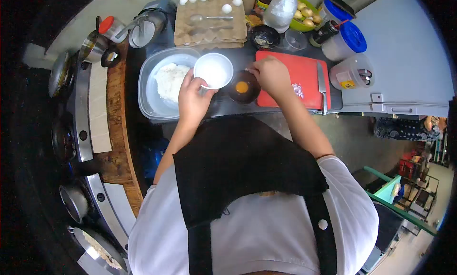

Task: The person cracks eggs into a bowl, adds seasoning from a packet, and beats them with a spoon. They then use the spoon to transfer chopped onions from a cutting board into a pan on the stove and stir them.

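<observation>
The dark table (281, 111) runs across the top of the view, with the person standing at its near edge. Largest on it is the clear rectangular plastic container (151, 96) toward the left end, holding a heap of white flour (170, 81). At the far edge lies the brown cardboard egg tray (209, 30) with a few white eggs (227, 8) in its cups. Right of the middle lies the red plastic cutting board (304, 73), and a steel knife (322, 87) rests along its right edge. Near the right end stand two clear plastic tubs with blue lids (347, 42).

The small white round bowl (213, 70) is held just above the container's right rim; the left hand (193, 100) has its grip closed on the bowl's near edge. Just beside it, near the table's front edge, sits the small dark bowl (243, 87) with an orange egg yolk (242, 87) in it, touching the cutting board's left edge. The right hand (272, 75) hovers at the dark bowl's far right rim, fingers pinched together; what its grip holds cannot be told.
</observation>
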The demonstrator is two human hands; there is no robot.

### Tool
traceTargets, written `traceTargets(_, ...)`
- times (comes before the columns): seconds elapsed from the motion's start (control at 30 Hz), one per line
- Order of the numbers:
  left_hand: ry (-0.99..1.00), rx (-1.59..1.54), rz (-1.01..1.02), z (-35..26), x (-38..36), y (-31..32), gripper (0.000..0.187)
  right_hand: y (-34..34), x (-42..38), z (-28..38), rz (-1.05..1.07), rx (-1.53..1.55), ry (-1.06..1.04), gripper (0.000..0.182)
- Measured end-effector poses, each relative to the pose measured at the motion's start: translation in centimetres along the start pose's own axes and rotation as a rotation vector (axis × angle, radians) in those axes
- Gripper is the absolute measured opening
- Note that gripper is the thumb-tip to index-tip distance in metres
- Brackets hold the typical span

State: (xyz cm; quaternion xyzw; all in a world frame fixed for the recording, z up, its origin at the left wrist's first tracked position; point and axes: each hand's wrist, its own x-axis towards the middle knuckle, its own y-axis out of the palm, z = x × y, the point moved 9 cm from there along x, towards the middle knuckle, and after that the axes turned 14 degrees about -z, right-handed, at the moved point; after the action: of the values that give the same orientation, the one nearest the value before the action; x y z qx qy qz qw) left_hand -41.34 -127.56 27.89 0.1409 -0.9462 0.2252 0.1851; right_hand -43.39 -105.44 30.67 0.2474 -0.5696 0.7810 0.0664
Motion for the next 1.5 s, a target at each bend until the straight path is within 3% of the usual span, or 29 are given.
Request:
traceTargets(0.1,-0.017,0.019,-0.002,0.0,0.0,-0.1,0.029,0.1,-0.3,-0.1,0.187,0.022,0.092,0.016)
traceTargets(0.33,0.054,0.087,0.0,-0.2,0.0,0.1,0.03,0.9,-0.5,-0.4,0.107,0.044,0.102,0.017)
traceTargets(0.4,0.065,0.106,0.002,-0.6,0.0,-0.1,0.03,1.1,-0.7,-0.6,0.228,0.055,0.139,0.017)
traceTargets(0.73,0.004,0.05,-0.02,-0.6,0.1,-0.2,0.033,5.4,-1.7,-2.4,0.223,0.107,0.157,0.017)
traceTargets(0.8,0.011,0.06,-0.024,-0.5,0.1,-0.1,0.032,6.9,-2.4,-2.7,0.356,0.027,0.181,0.016)
traceTargets(1.13,-0.011,0.1,-0.059,-0.8,-0.8,-0.3,0.029,11.5,-4.7,-4.8,0.398,0.023,0.135,0.016)
traceTargets(1.2,-0.026,0.132,-0.051,-1.1,-0.9,0.3,0.028,6.9,-1.7,-5.2,0.275,0.297,0.349,0.013)
traceTargets(1.27,-0.01,0.122,-0.042,-1.0,-1.6,1.4,0.027,-0.2,2.8,-2.6,-0.054,0.442,0.126,0.013)
traceTargets(1.3,0.086,0.142,-0.022,-3.3,-1.4,1.7,0.027,-3.5,4.2,-0.7,-0.093,0.52,0.091,0.013)
traceTargets(1.43,0.045,0.159,0.026,-4.8,-2.3,4.2,0.032,-1.0,3.4,2.8,0.157,0.406,-0.396,0.018)
traceTargets(1.47,0.032,0.144,0.021,-4.9,-2.4,4.7,0.032,-1.1,2.6,3.9,0.287,0.273,-0.471,0.02)
traceTargets(1.5,0.02,0.124,0.019,-4.9,-2.6,5.0,0.031,-1.8,2.4,4.6,0.279,0.287,-0.507,0.02)
